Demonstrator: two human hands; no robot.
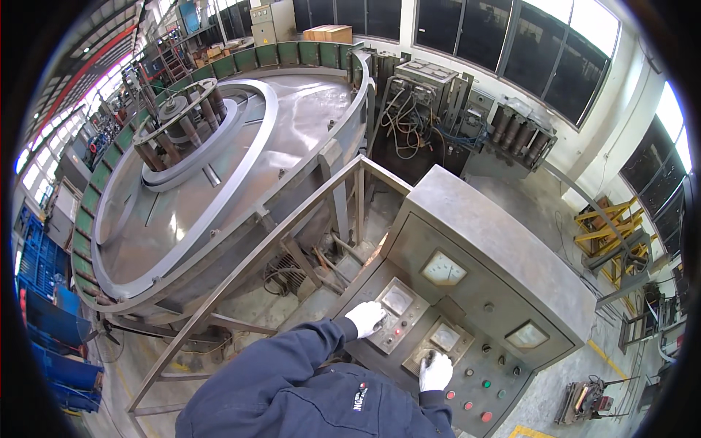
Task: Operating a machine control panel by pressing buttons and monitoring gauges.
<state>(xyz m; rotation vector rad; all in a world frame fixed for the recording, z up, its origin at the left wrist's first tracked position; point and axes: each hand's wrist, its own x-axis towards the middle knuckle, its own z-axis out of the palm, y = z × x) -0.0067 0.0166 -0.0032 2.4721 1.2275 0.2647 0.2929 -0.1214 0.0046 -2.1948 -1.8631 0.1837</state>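
Both my hands wear white gloves and rest at a grey metal control console (496,241). My left hand (366,319) is at the lower left of the left meter module (398,299); its fingers are curled, and what they grip is hidden beneath them. My right hand (437,371) has its fingers closed around a dark knob (426,356) on the right meter module (445,336). Small lights, one glowing red (397,331), sit beside my left hand. Red and green push buttons (486,383) lie right of my right hand.
Beyond the console stands a large round metal machine table (307,109) with concentric rings. A metal railing (248,266) runs between it and me. Wired equipment (416,109) stands by the windows, yellow frames (613,226) at right, and a small wheeled unit (588,400) at lower right.
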